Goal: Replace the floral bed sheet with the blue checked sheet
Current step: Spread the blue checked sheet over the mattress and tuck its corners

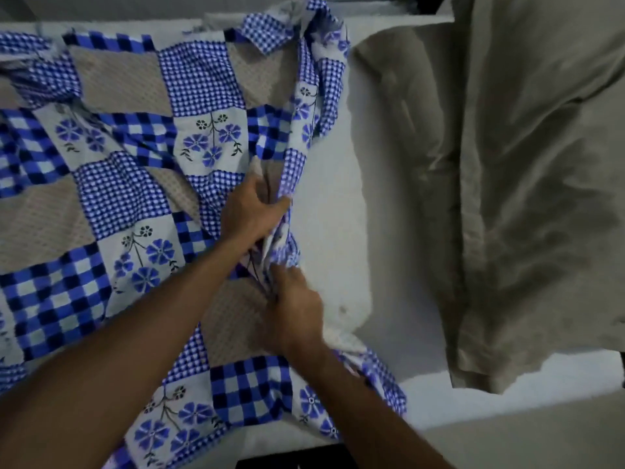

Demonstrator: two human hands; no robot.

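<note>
The blue checked sheet [111, 198] lies spread over the left part of the bed. It carries patchwork squares of large check, fine check, plain beige and blue flower prints. Its right edge is gathered into a rumpled ridge running from the far side towards the near side, roughly along the middle of the view. At the far end the ridge rises into a loose twisted fold.

The left hand [255, 211] reaches in from the near left. It grips the ridge about midway along, with the thumb pressed against a fine-check fold and the fingers curled into the cloth. The right hand [297, 313] reaches in from the near right, just nearer than the left hand. Its fingers are dug into the same bunched edge and closed on the fabric. The two hands are close together but not touching.

To the right of the ridge the white mattress [333, 198] is bare, with shallow creases. Further right a pale beige cloth [514, 170] fills that side of the view, wrinkled and shadowed. Its left border overlaps the mattress. Whether it lies flat or hangs cannot be determined.

The near corner of the sheet drapes over the bed's near edge.
</note>
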